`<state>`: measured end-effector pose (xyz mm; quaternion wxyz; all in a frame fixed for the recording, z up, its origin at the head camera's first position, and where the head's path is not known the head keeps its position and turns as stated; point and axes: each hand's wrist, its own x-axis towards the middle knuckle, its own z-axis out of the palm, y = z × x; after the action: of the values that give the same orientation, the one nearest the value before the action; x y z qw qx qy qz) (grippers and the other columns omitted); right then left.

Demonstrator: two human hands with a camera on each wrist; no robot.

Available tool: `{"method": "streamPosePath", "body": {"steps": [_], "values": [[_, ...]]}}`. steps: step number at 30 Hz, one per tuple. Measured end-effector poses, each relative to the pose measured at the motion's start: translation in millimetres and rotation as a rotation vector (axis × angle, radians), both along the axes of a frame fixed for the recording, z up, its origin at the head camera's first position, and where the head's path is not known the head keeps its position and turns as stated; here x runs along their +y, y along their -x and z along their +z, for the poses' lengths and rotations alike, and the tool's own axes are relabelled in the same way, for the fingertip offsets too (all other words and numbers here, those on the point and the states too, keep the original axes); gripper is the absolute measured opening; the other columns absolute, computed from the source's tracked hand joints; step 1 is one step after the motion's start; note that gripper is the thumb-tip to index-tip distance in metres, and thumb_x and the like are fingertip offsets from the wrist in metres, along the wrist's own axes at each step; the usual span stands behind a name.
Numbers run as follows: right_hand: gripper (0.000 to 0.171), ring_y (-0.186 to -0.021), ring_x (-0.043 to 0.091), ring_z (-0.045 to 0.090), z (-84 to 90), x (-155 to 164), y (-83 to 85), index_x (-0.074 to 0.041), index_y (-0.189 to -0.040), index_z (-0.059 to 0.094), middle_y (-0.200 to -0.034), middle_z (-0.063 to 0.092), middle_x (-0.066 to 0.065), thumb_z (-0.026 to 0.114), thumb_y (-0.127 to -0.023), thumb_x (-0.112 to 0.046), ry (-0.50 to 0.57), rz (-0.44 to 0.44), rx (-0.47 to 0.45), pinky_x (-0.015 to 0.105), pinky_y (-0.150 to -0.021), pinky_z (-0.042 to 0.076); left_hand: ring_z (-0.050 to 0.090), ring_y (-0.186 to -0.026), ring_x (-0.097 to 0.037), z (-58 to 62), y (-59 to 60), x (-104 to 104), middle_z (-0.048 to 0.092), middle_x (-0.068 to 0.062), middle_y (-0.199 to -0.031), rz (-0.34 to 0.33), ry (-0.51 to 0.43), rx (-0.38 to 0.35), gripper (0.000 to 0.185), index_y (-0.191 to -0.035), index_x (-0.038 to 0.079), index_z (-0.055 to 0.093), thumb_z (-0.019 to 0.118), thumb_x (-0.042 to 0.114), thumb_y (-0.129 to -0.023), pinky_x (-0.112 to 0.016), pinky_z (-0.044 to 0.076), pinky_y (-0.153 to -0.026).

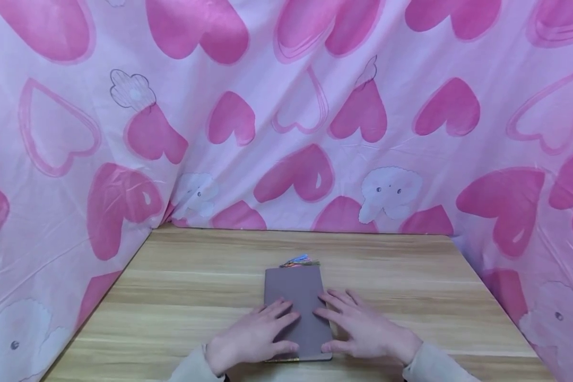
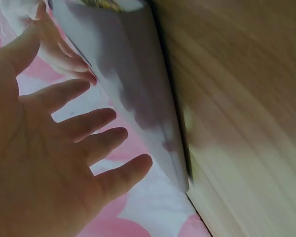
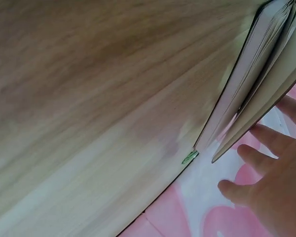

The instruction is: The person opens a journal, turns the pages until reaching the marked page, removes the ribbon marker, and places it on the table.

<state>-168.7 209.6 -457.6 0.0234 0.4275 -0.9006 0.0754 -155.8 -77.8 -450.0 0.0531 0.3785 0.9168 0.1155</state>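
Observation:
A notebook (image 1: 300, 286) with a plain grey-brown cover lies on the table, and a multicoloured tassel (image 1: 302, 261) sticks out past its far end. My left hand (image 1: 255, 337) is at its left side, fingers spread over the cover; in the left wrist view they look apart from the spine side (image 2: 113, 59). On the opposite side, my right hand (image 1: 367, 331) reaches the notebook's right edge with extended fingers. The right wrist view has the cover (image 3: 271, 96) slightly raised off the pages (image 3: 241, 79), its edge near or touching my fingers. Whether they bear its weight is unclear.
The wood-grain table (image 1: 210, 265) extends around the notebook on both sides and beyond it. A pink heart-patterned cloth (image 1: 286, 122) hangs behind the table and along its left and right edges.

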Motion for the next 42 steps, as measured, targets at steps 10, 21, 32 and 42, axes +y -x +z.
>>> {"method": "streamPosePath", "body": {"steps": [10,21,32,42], "values": [[0.077,-0.138,0.037,0.035,-1.4,-5,-0.3,-0.019,-0.138,0.055,-0.143,0.049,0.009,0.051,-0.085,-0.073,-0.001,0.051,0.112,0.070,-0.107,0.017,0.032,-0.142,-0.030,-0.9,-5.4,5,0.039,-0.010,-0.152,-0.026,-0.004,0.024,0.068,-0.146,0.021,0.046,0.043,0.064,-0.094,-0.058,0.037,-0.104],[0.068,-0.132,0.035,0.044,2.7,-4,-0.9,-0.019,-0.130,0.063,-0.132,0.060,0.005,0.061,-0.082,-0.068,-0.006,0.131,0.234,0.071,-0.106,0.018,0.033,-0.141,-0.030,-1.4,-8.1,6,0.038,-0.010,-0.153,-0.052,-0.013,0.097,0.066,-0.146,0.020,0.047,0.042,0.063,-0.095,-0.056,0.040,-0.103],[0.045,-0.128,0.031,0.050,9.0,-10,-1.7,-0.020,-0.117,0.070,-0.121,0.067,0.001,0.062,-0.089,-0.054,0.062,0.149,0.198,0.068,-0.108,0.015,0.048,-0.129,-0.023,0.6,-12.8,9,0.055,-0.005,-0.135,-0.110,-0.111,0.318,0.048,-0.130,0.017,0.062,0.049,0.051,-0.099,-0.048,0.047,-0.099],[0.035,-0.113,0.023,0.058,12.7,-20,4.6,-0.018,-0.099,0.073,-0.103,0.070,-0.007,0.062,-0.091,-0.051,0.220,0.218,0.352,0.063,-0.105,0.028,0.059,-0.089,-0.008,5.4,-16.7,13,0.059,0.011,-0.095,-0.094,-0.199,0.460,0.026,-0.103,0.022,0.068,0.059,0.046,-0.096,-0.032,0.049,-0.077]]}}
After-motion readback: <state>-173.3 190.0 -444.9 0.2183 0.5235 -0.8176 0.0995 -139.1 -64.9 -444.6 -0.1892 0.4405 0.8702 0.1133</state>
